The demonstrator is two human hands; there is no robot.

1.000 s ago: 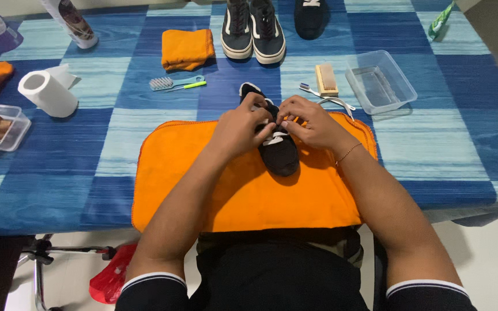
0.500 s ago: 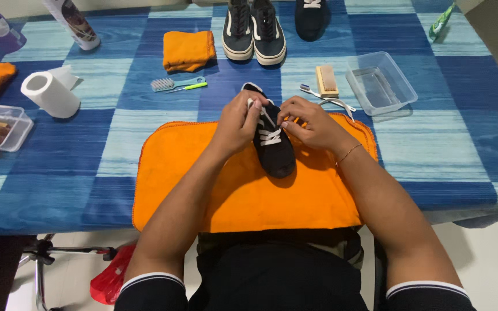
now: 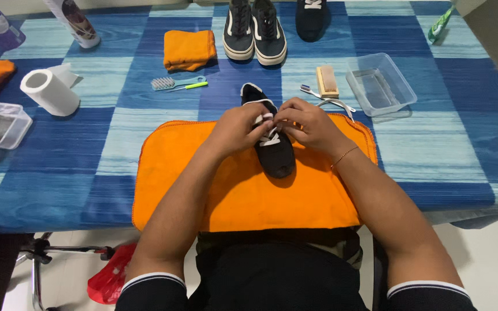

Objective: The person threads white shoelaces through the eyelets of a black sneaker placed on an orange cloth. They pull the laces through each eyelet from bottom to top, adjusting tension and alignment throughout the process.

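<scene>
Shoe (image 3: 273, 148) now lies straighter on the orange cloth (image 3: 214, 184), toe toward the near edge; a second ago it sat angled under the hands. Left hand (image 3: 238, 128) and right hand (image 3: 309, 124) have drawn closer together over the white laces (image 3: 268, 137), fingertips pinching them.

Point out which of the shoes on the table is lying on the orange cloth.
The black shoe with white laces, under both hands. It alone rests on the big orange cloth; the pair and the single dark shoe stand at the far edge.
</scene>
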